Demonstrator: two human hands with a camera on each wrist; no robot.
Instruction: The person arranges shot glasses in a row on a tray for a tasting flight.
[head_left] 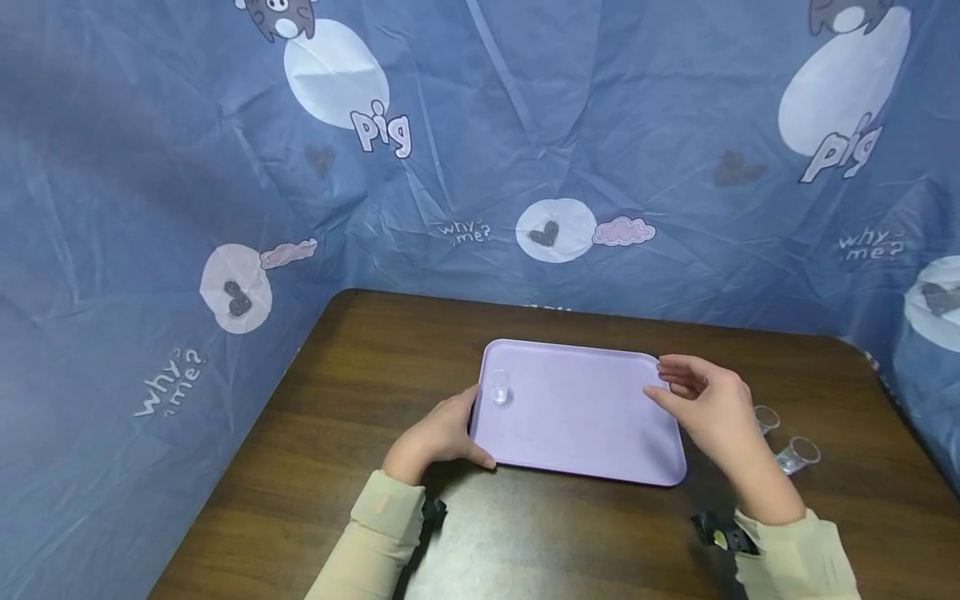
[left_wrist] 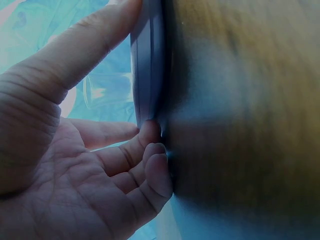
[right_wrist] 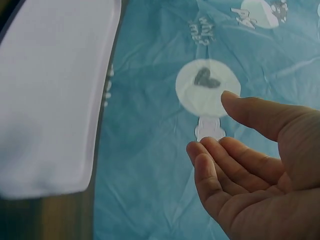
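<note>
A lilac rectangular tray [head_left: 577, 417] lies on the wooden table. Near its left end stands a small clear cup [head_left: 499, 388], which also shows behind the tray's edge in the left wrist view. My left hand [head_left: 442, 429] grips the tray's near left corner, thumb along the front edge and fingers at the left side. The left wrist view shows those fingertips [left_wrist: 159, 175] bent in low at the tray's rim and the tabletop. My right hand [head_left: 708, 404] hovers over the tray's right end, holding nothing. Its thumb and loosely bent fingers [right_wrist: 240, 160] stand apart.
Two more clear cups are right of the tray: one upright cup [head_left: 798, 454], and another cup [head_left: 766, 418] partly hidden by my right wrist. A blue printed cloth [head_left: 480, 167] hangs along the table's back and sides. The brown tabletop [head_left: 315, 500] extends around the tray.
</note>
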